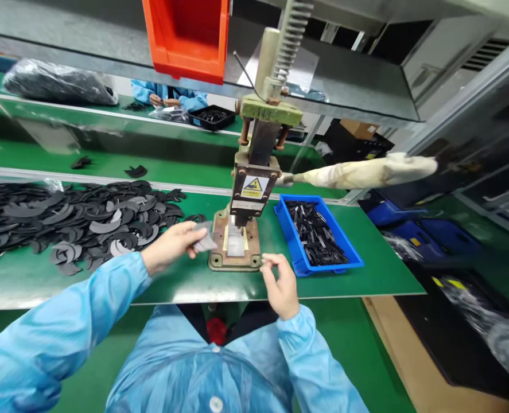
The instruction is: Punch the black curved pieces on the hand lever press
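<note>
My left hand (172, 244) holds a flat grey curved piece (204, 241) just left of the base of a small manual press (248, 189). My right hand (280, 284) hovers at the front right corner of the press base (236, 261), fingers pinched together; whether it holds something small I cannot tell. A pale block (236, 244) lies on the press base under the ram. The press lever, wrapped in cloth (366, 171), sticks out to the right. Both arms wear light blue sleeves.
A heap of several black curved flat pieces (65, 221) covers the green table at the left. A blue tray (299, 252) with thin black parts sits right of the press. An orange bin (185, 37) stands on the shelf above. Another person's hands (162, 101) work across the belt.
</note>
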Motion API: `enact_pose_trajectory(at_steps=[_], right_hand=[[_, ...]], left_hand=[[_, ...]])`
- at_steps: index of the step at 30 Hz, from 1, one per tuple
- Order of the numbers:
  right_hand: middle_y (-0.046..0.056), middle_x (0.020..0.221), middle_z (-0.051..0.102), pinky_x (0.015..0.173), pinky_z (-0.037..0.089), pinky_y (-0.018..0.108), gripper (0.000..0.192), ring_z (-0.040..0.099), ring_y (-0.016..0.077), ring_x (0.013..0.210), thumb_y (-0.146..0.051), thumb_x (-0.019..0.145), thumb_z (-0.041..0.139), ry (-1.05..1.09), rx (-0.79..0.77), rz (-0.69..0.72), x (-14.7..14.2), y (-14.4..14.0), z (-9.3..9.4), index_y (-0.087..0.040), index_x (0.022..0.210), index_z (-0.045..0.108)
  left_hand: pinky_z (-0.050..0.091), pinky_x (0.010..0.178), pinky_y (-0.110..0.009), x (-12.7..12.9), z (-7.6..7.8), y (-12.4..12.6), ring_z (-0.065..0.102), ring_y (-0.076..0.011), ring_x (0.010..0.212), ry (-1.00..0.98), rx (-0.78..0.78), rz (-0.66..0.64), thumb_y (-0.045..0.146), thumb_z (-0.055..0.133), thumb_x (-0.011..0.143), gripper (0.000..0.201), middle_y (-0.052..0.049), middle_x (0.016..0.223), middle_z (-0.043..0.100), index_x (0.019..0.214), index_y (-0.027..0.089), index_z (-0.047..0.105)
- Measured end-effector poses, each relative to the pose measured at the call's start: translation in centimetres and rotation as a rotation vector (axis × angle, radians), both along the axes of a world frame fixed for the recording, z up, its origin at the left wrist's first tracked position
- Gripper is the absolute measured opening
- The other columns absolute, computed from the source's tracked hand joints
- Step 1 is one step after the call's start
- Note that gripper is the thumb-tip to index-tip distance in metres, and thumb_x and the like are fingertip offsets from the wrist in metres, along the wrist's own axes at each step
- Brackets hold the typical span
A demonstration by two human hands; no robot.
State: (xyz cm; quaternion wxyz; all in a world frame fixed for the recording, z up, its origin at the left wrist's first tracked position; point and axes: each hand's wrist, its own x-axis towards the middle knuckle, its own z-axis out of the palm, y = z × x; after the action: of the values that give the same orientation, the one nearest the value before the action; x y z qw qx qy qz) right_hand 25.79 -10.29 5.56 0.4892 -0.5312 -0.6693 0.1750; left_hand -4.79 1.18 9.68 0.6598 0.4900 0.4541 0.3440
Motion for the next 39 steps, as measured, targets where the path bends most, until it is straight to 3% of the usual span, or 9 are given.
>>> enact_pose_trajectory(at_steps=[3,7,12,18,24,27,29,35,39], right_hand=[[0.005,0.099,0.065,0.087,0.058,0.037,0.026,0.066,0.0175,0.091,-0.034,0.103,0.054,0.03,-0.037,-0.166,2.1,1.4,-2.3,-0.022,0.124,0.064],[0.003,0.092,0.066,0.085,0.059,0.036,0.026,0.066,0.0174,0.087,-0.039,0.1,0.058,0.013,-0.074,-0.212,3.0,2.5,-4.1,-0.021,0.116,0.068],[0.005,0.091,0.07,0.079,0.062,0.033,0.026,0.069,0.0173,0.085,-0.04,0.101,0.056,0.007,-0.063,-0.235,3.1,2.2,-4.2,-0.02,0.112,0.07],[0.007,0.096,0.074,0.073,0.06,0.033,0.023,0.071,0.0185,0.084,-0.037,0.103,0.053,-0.003,-0.024,-0.191,3.1,2.1,-3.8,-0.021,0.105,0.07],[0.006,0.093,0.073,0.078,0.057,0.031,0.025,0.07,0.0164,0.086,-0.034,0.104,0.05,-0.06,-0.002,-0.125,1.8,1.3,-2.5,-0.019,0.101,0.071],[0.004,0.09,0.073,0.078,0.055,0.028,0.025,0.067,0.0139,0.083,-0.035,0.103,0.053,-0.136,-0.023,-0.109,1.5,0.5,-0.8,-0.02,0.097,0.072],[0.003,0.094,0.074,0.079,0.054,0.027,0.025,0.066,0.0125,0.083,-0.036,0.103,0.052,-0.196,-0.057,-0.137,2.2,0.2,0.9,-0.021,0.1,0.072],[0.005,0.109,0.073,0.103,0.055,0.041,0.025,0.068,0.0177,0.107,-0.039,0.101,0.061,-0.448,-0.305,-0.396,10.1,1.9,5.9,-0.019,0.112,0.07],[0.008,0.126,0.071,0.107,0.058,0.048,0.033,0.068,0.0212,0.117,-0.045,0.098,0.068,-0.623,-0.584,-0.479,14.8,3.8,7.1,-0.018,0.117,0.069]], left_hand=[[0.059,0.049,-0.02,-1.4,-1.1,6.8,0.067,-0.0124,0.057,0.039,-0.14,0.289,0.023,0.089,0.082,0.028,-0.004,0.074,0.067,0.081,0.013,0.063],[0.064,0.058,-0.022,0.3,-1.3,14.9,0.072,-0.0143,0.064,0.003,-0.153,0.423,0.011,0.082,0.086,0.021,-0.006,0.081,0.07,0.097,0.012,0.064],[0.064,0.068,-0.024,3.9,-1.6,18.6,0.073,-0.013,0.072,-0.015,-0.07,0.519,0.012,0.078,0.091,0.035,-0.008,0.095,0.071,0.12,0.011,0.059],[0.057,0.072,-0.027,4.4,-2.9,13.9,0.069,-0.015,0.078,0.059,0.049,0.454,0.018,0.084,0.083,0.028,-0.007,0.092,0.07,0.104,0.013,0.066],[0.055,0.098,-0.039,2.6,-6.3,1.8,0.069,-0.0236,0.103,0.24,0.431,0.267,0.058,0.076,0.086,0.048,-0.009,0.11,0.073,0.112,0.019,0.068],[0.056,0.09,-0.038,1.2,-8.7,-3.8,0.069,-0.024,0.099,0.366,0.464,0.194,0.064,0.065,0.093,0.05,-0.01,0.112,0.073,0.118,0.02,0.065],[0.056,0.08,-0.037,0.6,-9.6,-6.1,0.068,-0.0232,0.086,0.475,0.515,0.147,0.064,0.061,0.095,0.047,-0.006,0.099,0.072,0.115,0.021,0.066],[0.053,0.071,-0.035,1.3,-9.2,-6.8,0.063,-0.0212,0.073,0.589,0.669,0.017,0.063,0.057,0.097,0.042,-0.003,0.087,0.069,0.103,0.022,0.067],[0.054,0.073,-0.035,1.4,-9.1,-6.3,0.066,-0.0221,0.075,0.54,0.62,0.034,0.066,0.056,0.096,0.046,-0.004,0.087,0.071,0.101,0.022,0.066]])
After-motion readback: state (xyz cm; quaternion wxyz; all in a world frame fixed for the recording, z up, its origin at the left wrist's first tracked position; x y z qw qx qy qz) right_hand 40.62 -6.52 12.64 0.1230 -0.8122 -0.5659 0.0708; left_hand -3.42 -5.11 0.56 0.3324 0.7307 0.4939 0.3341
